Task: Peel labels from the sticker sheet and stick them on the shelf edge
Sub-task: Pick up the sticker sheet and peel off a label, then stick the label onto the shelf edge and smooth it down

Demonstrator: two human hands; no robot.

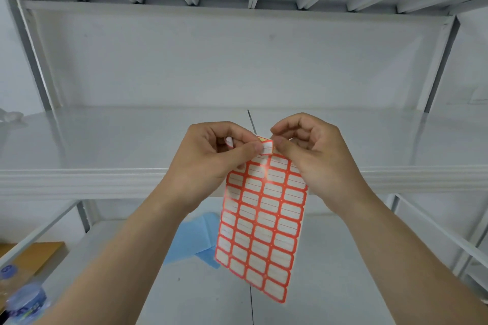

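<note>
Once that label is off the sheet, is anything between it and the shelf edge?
Nothing visible. The label is pinched at the top of the sticker sheet, just above the shelf edge, which is bare on both sides of the hands.

You faced a white metal shelving unit with ribbed undersides overhead and a pale wall behind it. Light fell evenly and softly across the glossy shelf boards. On the lower shelf lay a blue cloth, with a brown board at the left.
</note>
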